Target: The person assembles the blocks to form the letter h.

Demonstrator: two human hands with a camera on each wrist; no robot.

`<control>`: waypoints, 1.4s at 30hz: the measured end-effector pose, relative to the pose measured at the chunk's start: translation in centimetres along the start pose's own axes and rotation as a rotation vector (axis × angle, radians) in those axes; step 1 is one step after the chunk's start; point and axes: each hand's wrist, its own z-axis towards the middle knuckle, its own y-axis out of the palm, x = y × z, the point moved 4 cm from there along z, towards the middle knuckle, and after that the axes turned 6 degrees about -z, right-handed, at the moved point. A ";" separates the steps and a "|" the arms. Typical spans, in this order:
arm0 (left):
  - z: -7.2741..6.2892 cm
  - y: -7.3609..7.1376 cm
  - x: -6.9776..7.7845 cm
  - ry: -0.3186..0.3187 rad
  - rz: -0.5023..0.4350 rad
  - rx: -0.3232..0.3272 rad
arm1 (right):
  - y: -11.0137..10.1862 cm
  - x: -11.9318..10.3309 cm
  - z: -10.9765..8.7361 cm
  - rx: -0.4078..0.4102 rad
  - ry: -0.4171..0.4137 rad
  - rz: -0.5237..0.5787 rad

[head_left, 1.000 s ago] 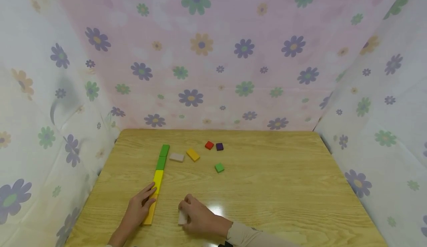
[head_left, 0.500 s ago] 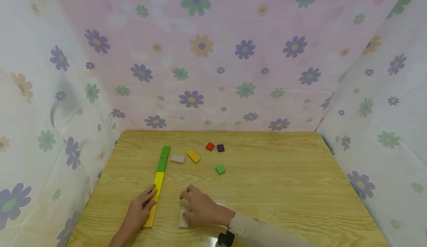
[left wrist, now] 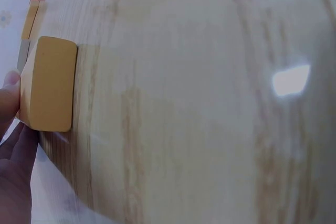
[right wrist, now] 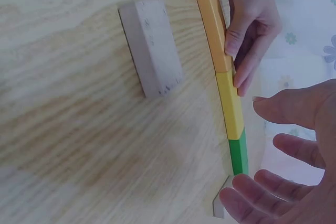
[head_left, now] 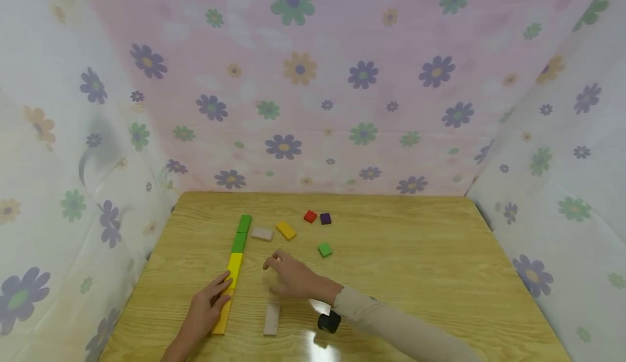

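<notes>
A straight row of blocks runs away from me in the head view: an orange block (head_left: 222, 316), a yellow block (head_left: 236, 267) and two green blocks, the near one (head_left: 239, 242) and the far one (head_left: 244, 223). My left hand (head_left: 201, 309) lies along the row's left side, its thumb touching the orange block and its fingertips the yellow one. My right hand (head_left: 295, 279) hangs above the table, fingers spread and holding nothing. Nearer me lies a plain wooden block (head_left: 271, 319), apart from the right hand; the right wrist view shows this wooden block (right wrist: 152, 48) lying flat.
Beyond the right hand lie another plain wooden block (head_left: 262, 235), a yellow-orange block (head_left: 286, 230), and small red (head_left: 310, 217), dark purple (head_left: 325, 218) and green (head_left: 325, 250) blocks. Flower-patterned cloth (head_left: 313, 106) borders the table's back and sides.
My right hand has let go of the near wooden block and moved away from me, above the table. That block stays put. The left hand remains on the row.
</notes>
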 end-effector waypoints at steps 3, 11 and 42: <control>0.0 -0.1 -0.1 -0.003 0.005 0.001 | -0.4 0.0 0.7 0.002 -0.006 0.003; 0.0 0.0 -0.3 -0.023 -0.012 0.003 | -0.4 0.3 2.5 0.011 -0.007 -0.008; 0.2 0.0 -0.1 0.035 0.014 0.030 | -0.5 4.7 9.7 0.000 -0.032 -0.152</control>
